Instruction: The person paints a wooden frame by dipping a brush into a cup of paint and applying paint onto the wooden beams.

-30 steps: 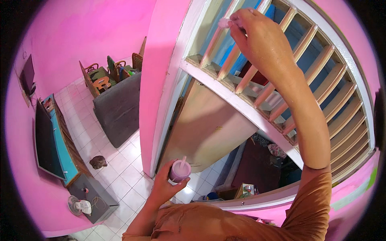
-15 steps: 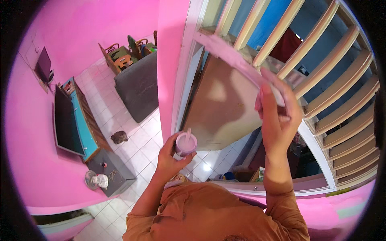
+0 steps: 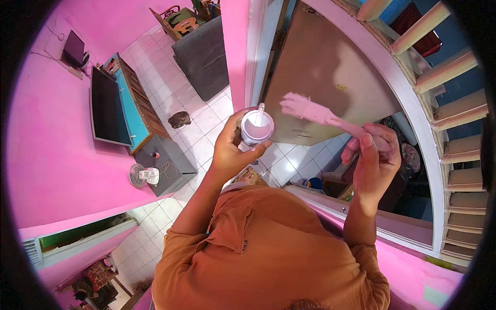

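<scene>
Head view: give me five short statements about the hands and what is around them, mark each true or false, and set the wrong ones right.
1. The left hand holds a small cup. True.
2. The right hand is empty. False: it grips a brush by the handle.
3. A pale, stick-like thing pokes up out of the cup. True.
4. The brush is dipped in the cup. False: its pink-coated bristles are in the air, apart from the cup.
5. The person's shirt is orange-brown. True.
</scene>
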The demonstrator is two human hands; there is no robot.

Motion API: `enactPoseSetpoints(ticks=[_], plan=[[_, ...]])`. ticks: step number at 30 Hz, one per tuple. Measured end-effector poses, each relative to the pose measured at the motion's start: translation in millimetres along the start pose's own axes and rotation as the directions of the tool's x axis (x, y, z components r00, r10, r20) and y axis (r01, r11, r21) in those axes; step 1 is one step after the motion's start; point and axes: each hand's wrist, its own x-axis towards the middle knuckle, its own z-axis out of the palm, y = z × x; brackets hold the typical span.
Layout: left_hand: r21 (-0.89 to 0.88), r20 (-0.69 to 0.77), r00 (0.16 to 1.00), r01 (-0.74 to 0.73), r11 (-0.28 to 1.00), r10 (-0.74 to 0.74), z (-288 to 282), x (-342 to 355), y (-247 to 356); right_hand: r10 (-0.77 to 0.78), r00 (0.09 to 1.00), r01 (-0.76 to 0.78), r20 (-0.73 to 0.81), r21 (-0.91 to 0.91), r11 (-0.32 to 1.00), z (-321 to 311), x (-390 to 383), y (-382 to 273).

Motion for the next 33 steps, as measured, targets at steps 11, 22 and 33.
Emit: enactPoseSetpoints(ticks=[11, 22, 33], plan=[[-0.083, 0.104, 0.995, 0.016, 0.996, -0.008, 22, -8, -1, 0.026, 0.972, 0.027, 0.233, -0.222, 0.975, -2, 9, -10], [-0.022, 0.109, 0.993, 0.038, 0.999, -0.035, 19, -8, 1, -0.015, 0.869, 0.196, 0.495, -0.316, 0.928, 9, 28, 3], [0.006, 0.103, 0.995, -0.007, 1.000, 0.006, 11, -1, 1, 0.180, 0.940, -0.131, 0.290, -0.179, 0.975, 8, 35, 2]])
